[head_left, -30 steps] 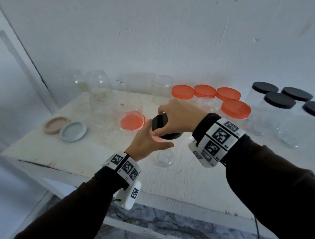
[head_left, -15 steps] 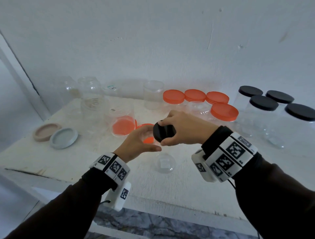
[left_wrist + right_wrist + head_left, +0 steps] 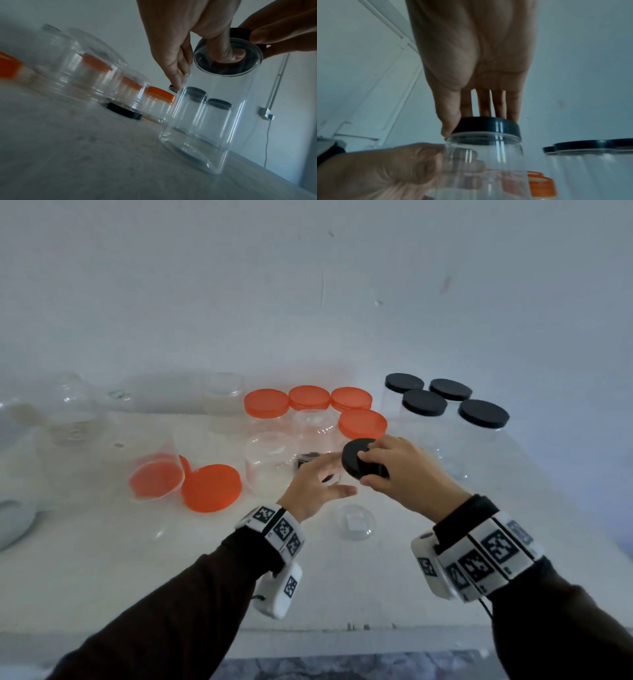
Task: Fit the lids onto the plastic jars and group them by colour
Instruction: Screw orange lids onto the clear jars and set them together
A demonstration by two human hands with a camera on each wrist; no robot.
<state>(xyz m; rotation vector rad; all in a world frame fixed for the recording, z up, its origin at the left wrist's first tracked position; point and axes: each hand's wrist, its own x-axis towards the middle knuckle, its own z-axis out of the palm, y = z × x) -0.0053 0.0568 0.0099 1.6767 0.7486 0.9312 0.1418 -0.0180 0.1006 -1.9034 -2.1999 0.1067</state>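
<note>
A black lid (image 3: 359, 462) is gripped by the right hand (image 3: 404, 474) atop a clear jar (image 3: 202, 121) standing on the table (image 3: 102, 559), steadied near its rim by the left hand's (image 3: 315, 491) curled fingers.

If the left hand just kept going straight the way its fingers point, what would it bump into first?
It is already there: the left hand wraps the clear jar that the right hand is capping with a black lid. Past that jar, probably the orange-lidded jars, though depth is unclear.
</note>
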